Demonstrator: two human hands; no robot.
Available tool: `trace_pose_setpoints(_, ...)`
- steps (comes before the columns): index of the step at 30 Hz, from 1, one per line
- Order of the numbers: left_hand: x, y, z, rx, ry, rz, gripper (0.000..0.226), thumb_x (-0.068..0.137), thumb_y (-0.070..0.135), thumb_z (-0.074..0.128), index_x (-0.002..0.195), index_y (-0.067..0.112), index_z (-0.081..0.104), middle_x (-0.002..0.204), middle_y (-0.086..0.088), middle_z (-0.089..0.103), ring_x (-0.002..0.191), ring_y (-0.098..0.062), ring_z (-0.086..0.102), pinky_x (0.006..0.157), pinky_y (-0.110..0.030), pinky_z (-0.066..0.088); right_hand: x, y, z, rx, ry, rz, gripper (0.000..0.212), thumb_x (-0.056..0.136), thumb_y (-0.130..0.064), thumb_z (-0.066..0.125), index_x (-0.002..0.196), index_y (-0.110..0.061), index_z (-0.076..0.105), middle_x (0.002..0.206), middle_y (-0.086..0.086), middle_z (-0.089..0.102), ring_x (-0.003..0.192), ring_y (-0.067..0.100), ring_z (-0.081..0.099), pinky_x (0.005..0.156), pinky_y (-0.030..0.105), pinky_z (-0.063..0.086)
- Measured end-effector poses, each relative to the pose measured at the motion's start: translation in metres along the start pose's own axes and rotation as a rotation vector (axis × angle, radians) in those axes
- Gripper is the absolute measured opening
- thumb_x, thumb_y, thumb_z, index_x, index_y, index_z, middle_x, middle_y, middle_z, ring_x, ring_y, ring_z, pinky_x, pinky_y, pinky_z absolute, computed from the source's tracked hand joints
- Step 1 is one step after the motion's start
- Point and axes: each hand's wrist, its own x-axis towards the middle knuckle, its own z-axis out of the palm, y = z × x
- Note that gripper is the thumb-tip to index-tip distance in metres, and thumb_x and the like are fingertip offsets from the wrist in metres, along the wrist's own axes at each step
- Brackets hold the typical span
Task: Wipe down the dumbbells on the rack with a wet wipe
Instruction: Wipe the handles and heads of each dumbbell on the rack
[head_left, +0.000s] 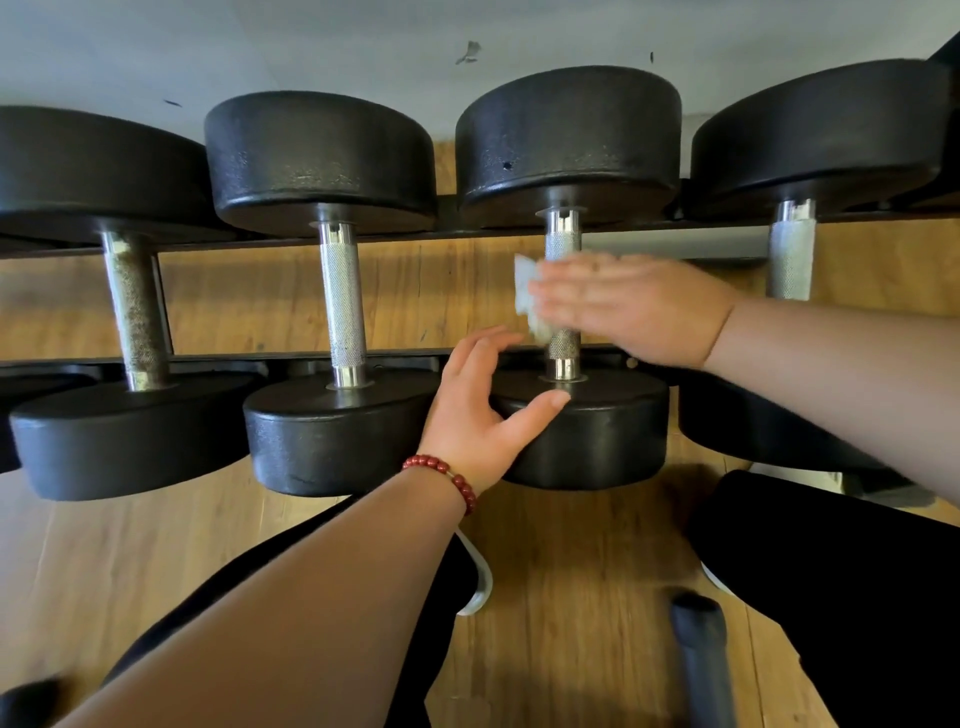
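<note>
Left hand (483, 410) touches dumbbell (571, 145); wet wipe (523, 283) protrudes beneath right hand (639, 312) fingers (561, 296).

Four dumbbells (136, 312) (343, 301) (563, 239) (790, 260), one wet wipe (524, 291), two hands (483, 415) (634, 306).

A low rack of two dark metal rails (234, 358) stands on a brown wood-plank floor (571, 545). Four black round-headed dumbbells lie across the rails, one head on each. Take the bright-handled dumbbell (343, 296) with its knurled steel grip as the mark. Just left of it lies the tarnished-handled dumbbell (135, 312). Just right of it is the third dumbbell (566, 130), and beyond that the fourth dumbbell (789, 260).
</note>
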Motion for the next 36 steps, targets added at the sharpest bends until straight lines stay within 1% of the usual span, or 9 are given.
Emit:
trace_pose_setpoints(3, -0.001, -0.001, 0.003, -0.062, 0.056, -0.039, 0.067, 0.077, 0.063, 0.053, 0.133, 0.027, 0.048, 0.132, 0.013, 0.048, 0.124, 0.004, 0.042, 0.097, -0.006, 0.033, -0.006, -0.006, -0.005, 0.042, -0.098, -0.109, 0.043, 0.087, 0.001, 0.057, 0.129, -0.005, 0.060, 0.137, 0.015, 0.056, 0.128, 0.028, 0.051, 0.104, 0.050, 0.044)
trace_pose_setpoints(5, 0.000, -0.001, 0.003, -0.091, 0.075, -0.087, 0.056, 0.085, 0.054, 0.056, 0.135, 0.028, 0.047, 0.134, 0.014, 0.047, 0.121, 0.006, 0.042, 0.087, 0.002, 0.032, -0.002, 0.004, -0.007, 0.004, -0.048, -0.008, 0.040, 0.091, -0.005, 0.043, 0.126, -0.004, 0.062, 0.135, 0.016, 0.057, 0.129, 0.028, 0.050, 0.108, 0.043, 0.039)
trace_pose_setpoints(8, 0.000, -0.002, 0.005, -0.095, 0.094, -0.093, 0.056, 0.086, 0.050, 0.050, 0.137, 0.028, 0.045, 0.135, 0.015, 0.045, 0.123, 0.005, 0.041, 0.085, 0.000, 0.032, 0.005, 0.002, -0.001, -0.027, 0.032, 0.160, 0.042, 0.090, -0.003, 0.039, 0.126, 0.000, 0.061, 0.136, 0.019, 0.056, 0.131, 0.034, 0.048, 0.110, 0.047, 0.037)
trace_pose_setpoints(14, 0.000, -0.001, 0.005, -0.107, 0.098, -0.085, 0.046, 0.086, 0.048, 0.048, 0.130, 0.037, 0.042, 0.130, 0.020, 0.043, 0.117, 0.014, 0.041, 0.090, -0.004, 0.030, -0.002, -0.005, -0.003, 0.037, -0.046, -0.036, 0.042, 0.090, -0.006, 0.039, 0.124, -0.003, 0.063, 0.134, 0.015, 0.058, 0.127, 0.028, 0.051, 0.106, 0.050, 0.037)
trace_pose_setpoints(17, 0.000, -0.002, 0.005, -0.098, 0.100, -0.087, 0.053, 0.086, 0.049, 0.047, 0.136, 0.031, 0.044, 0.132, 0.020, 0.042, 0.115, 0.018, 0.039, 0.085, 0.002, 0.029, 0.004, -0.001, -0.004, 0.049, 0.080, 0.121, 0.036, 0.091, -0.009, 0.045, 0.117, -0.002, 0.067, 0.132, 0.017, 0.059, 0.128, 0.028, 0.050, 0.106, 0.046, 0.040)
trace_pose_setpoints(21, 0.000, -0.001, 0.005, -0.089, 0.096, -0.084, 0.055, 0.086, 0.049, 0.046, 0.137, 0.029, 0.043, 0.133, 0.020, 0.042, 0.114, 0.019, 0.037, 0.084, 0.003, 0.028, 0.015, -0.033, 0.002, 0.178, 0.229, 0.451, 0.034, 0.092, -0.034, 0.053, 0.092, -0.009, 0.077, 0.123, 0.011, 0.067, 0.127, 0.024, 0.053, 0.103, 0.039, 0.046)
trace_pose_setpoints(25, 0.000, -0.001, 0.005, -0.093, 0.095, -0.081, 0.054, 0.086, 0.048, 0.046, 0.136, 0.029, 0.045, 0.133, 0.018, 0.043, 0.114, 0.019, 0.038, 0.082, 0.006, 0.030, 0.027, -0.042, 0.000, 0.172, 0.433, 0.738, 0.029, 0.084, -0.033, 0.065, 0.071, -0.008, 0.068, 0.101, 0.010, 0.062, 0.103, 0.025, 0.056, 0.085, 0.029, 0.045)
trace_pose_setpoints(30, 0.000, -0.001, 0.004, -0.092, 0.092, -0.083, 0.054, 0.086, 0.049, 0.046, 0.136, 0.031, 0.044, 0.130, 0.021, 0.041, 0.112, 0.020, 0.038, 0.081, 0.001, 0.031, 0.037, -0.049, -0.008, 0.302, 0.265, 1.227, 0.037, 0.085, -0.047, 0.068, 0.097, -0.016, 0.052, 0.096, -0.004, 0.051, 0.082, 0.012, 0.050, 0.055, 0.014, 0.030)
trace_pose_setpoints(36, -0.001, 0.001, 0.005, -0.084, 0.094, -0.082, 0.053, 0.085, 0.048, 0.045, 0.135, 0.031, 0.044, 0.130, 0.021, 0.042, 0.111, 0.019, 0.038, 0.078, 0.005, 0.031, 0.062, -0.053, 0.004, 0.575, 0.126, 1.408, 0.047, 0.098, -0.045, 0.050, 0.126, -0.007, 0.049, 0.107, 0.003, 0.055, 0.088, 0.015, 0.050, 0.052, 0.018, 0.030)
